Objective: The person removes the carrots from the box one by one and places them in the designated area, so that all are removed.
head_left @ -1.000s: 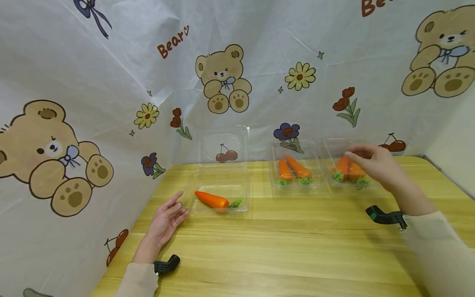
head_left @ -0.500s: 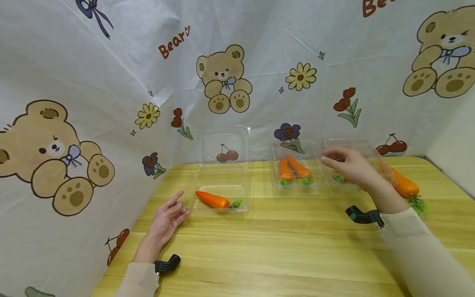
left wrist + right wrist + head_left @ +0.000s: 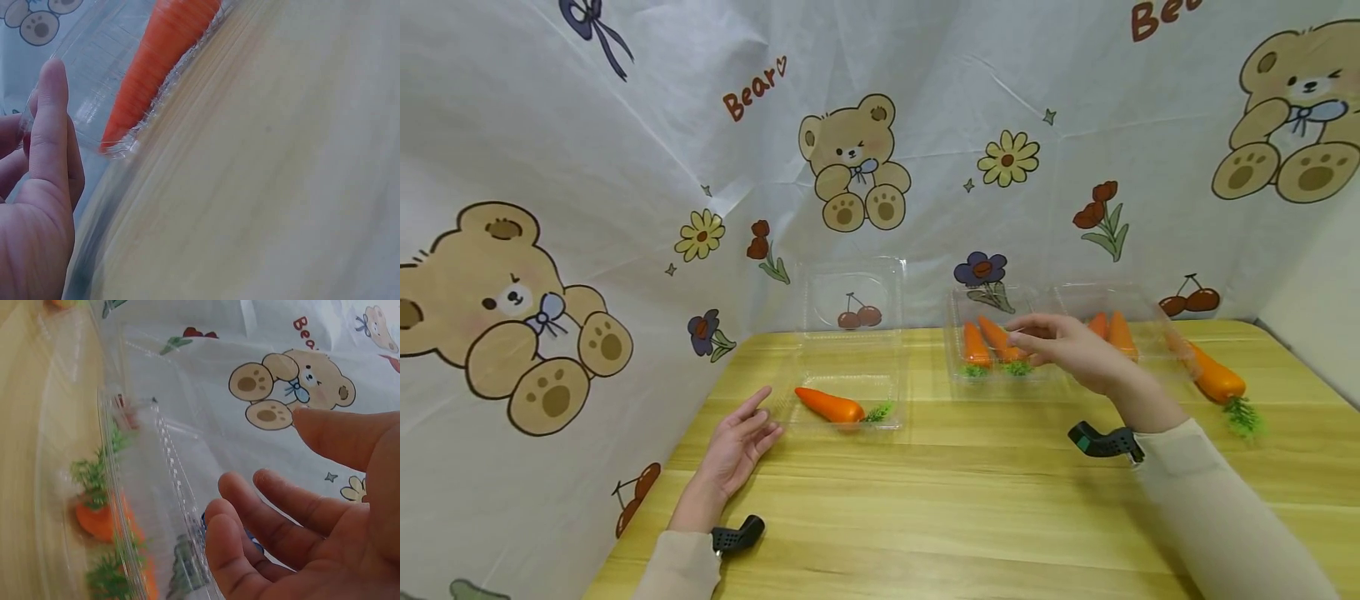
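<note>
My left hand [image 3: 733,454] lies by the left edge of a clear plastic clamshell box [image 3: 842,379], its lid raised against the backdrop. The fingers are loosely extended; in the left wrist view they touch the clear edge. A toy carrot [image 3: 831,406] with a green top lies inside. My right hand [image 3: 1075,350] hovers over the gap between two other clear boxes, fingers slightly bent and holding nothing. The middle box [image 3: 957,354] contains two carrots [image 3: 976,343]. Behind my right hand, the right box [image 3: 1150,304] also shows two carrots [image 3: 1122,333], partly hidden.
Another carrot [image 3: 1217,379] lies at the far right of the wooden table [image 3: 925,500], its tip behind clear plastic. A bear-print cloth [image 3: 925,192] rises behind and to the left. A pale wall [image 3: 1322,333] stands on the right.
My right hand has moved left, from above the right box to beside the middle box's carrots. The carrots in the right box and the one at far right have come into view. My left hand stays put.
</note>
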Demonstrator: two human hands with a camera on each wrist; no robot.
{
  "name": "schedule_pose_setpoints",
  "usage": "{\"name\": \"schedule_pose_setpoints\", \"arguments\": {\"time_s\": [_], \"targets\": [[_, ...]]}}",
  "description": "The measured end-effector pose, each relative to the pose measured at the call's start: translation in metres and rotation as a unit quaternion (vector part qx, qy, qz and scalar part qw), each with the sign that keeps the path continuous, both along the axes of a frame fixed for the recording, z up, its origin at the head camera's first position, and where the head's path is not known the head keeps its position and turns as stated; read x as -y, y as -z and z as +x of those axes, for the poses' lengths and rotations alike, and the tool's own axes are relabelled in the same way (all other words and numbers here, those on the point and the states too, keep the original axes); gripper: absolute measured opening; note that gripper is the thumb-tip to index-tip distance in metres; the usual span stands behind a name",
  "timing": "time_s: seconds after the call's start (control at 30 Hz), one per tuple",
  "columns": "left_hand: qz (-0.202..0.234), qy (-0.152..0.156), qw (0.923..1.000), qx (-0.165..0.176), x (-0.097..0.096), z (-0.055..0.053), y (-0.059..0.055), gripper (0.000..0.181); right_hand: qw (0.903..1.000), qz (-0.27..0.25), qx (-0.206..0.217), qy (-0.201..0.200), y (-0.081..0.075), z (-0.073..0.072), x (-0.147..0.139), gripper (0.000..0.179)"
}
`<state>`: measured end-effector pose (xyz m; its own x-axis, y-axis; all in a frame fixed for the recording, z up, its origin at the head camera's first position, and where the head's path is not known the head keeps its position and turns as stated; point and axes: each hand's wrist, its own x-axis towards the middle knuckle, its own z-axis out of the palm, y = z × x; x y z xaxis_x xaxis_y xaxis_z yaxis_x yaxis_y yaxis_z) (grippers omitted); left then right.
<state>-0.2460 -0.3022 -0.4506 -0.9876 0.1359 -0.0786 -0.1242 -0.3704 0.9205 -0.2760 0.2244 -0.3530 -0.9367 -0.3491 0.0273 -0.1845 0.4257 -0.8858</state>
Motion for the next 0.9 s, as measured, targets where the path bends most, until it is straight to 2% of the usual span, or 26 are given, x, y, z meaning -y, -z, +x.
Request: {"name": "schedule_pose_setpoints", "arguments": {"time_s": [0.43, 0.63, 0.9], "targets": [[-0.014, -0.003, 0.9999, -0.004, 0.0, 0.0, 0.001, 0.063, 0.9962, -0.048, 0.031, -0.066, 0.002, -0.006, 0.032, 0.055], [-0.013, -0.003, 0.9999, -0.004, 0.0, -0.001, 0.001, 0.064, 0.9908, -0.067, 0.07, -0.094, 0.002, -0.011, 0.047, 0.06], [-0.015, -0.006, 0.9999, 0.0, 0.0, 0.0, 0.001, 0.063, 0.9835, -0.081, 0.106, -0.123, 0.005, -0.014, 0.076, 0.052]]}}
